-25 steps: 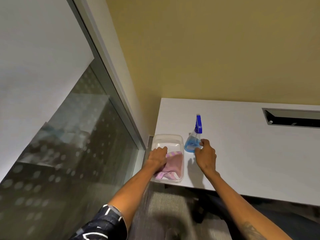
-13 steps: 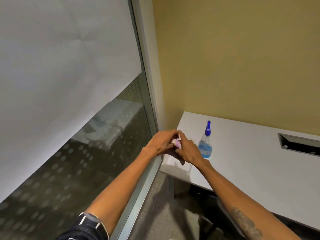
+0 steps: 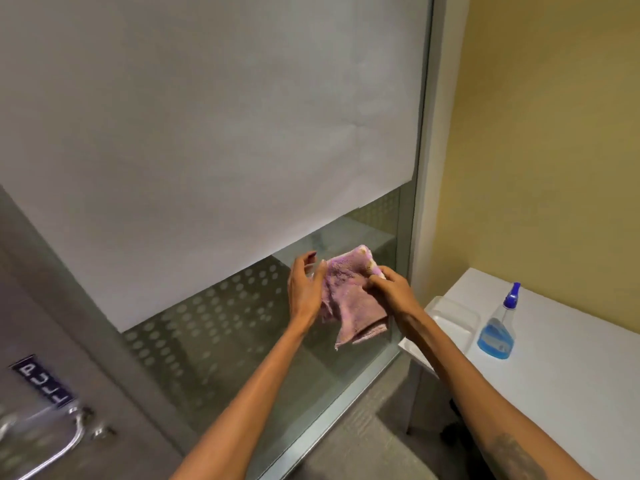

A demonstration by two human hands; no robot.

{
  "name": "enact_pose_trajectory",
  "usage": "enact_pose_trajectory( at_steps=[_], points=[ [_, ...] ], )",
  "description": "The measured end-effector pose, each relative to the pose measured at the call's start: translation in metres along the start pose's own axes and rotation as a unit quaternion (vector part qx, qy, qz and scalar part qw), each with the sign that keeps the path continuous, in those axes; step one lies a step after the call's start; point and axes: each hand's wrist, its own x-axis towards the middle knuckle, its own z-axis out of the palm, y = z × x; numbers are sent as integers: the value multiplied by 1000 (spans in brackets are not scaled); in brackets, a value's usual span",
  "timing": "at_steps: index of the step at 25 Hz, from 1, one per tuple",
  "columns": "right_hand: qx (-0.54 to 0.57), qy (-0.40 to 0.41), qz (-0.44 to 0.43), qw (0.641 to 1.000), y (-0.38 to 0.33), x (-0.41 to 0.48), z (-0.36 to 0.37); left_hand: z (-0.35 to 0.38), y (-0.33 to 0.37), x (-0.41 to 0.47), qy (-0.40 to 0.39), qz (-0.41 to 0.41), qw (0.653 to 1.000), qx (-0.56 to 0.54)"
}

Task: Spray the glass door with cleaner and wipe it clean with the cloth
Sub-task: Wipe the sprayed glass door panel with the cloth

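Note:
A pink cloth (image 3: 349, 296) hangs in the air in front of the glass door (image 3: 225, 341). My right hand (image 3: 394, 292) pinches its upper right edge. My left hand (image 3: 304, 289) holds its left side, fingers partly spread. The glass has a dotted frosted band and a large white sheet (image 3: 207, 116) covering its upper part. The spray bottle (image 3: 497, 330), clear with blue liquid and a blue nozzle, stands upright on the white table (image 3: 571, 375) to the right, untouched.
A clear plastic tray (image 3: 450, 317) sits on the table's near corner beside the bottle. A metal door handle (image 3: 45, 445) and a "PULL" sign (image 3: 41, 382) are at lower left. A yellow wall (image 3: 536, 133) stands on the right, grey carpet (image 3: 363, 438) below.
Both hands lifted the pink cloth out of the tray and carried it left, up in front of the glass. My right hand left the spray bottle. The view turned left toward the door.

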Motion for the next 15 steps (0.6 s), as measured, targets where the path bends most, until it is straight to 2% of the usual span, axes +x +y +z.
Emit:
enact_pose_trajectory(
  at_steps=[4, 6, 11, 15],
  points=[
    [100, -113, 20, 988, -4, -33, 79, -102, -16, -34, 97, -32, 995, -3],
    [145, -172, 45, 973, -2, -54, 118, -155, -25, -57, 111, -35, 993, 14],
    [196, -271, 135, 933, 1, -132, 230, -295, -33, -135, 77, -80, 993, -46],
    [241, -347, 154, 893, 6, -219, 328, -416, -32, -212, 15, -97, 986, -133]
  ],
)
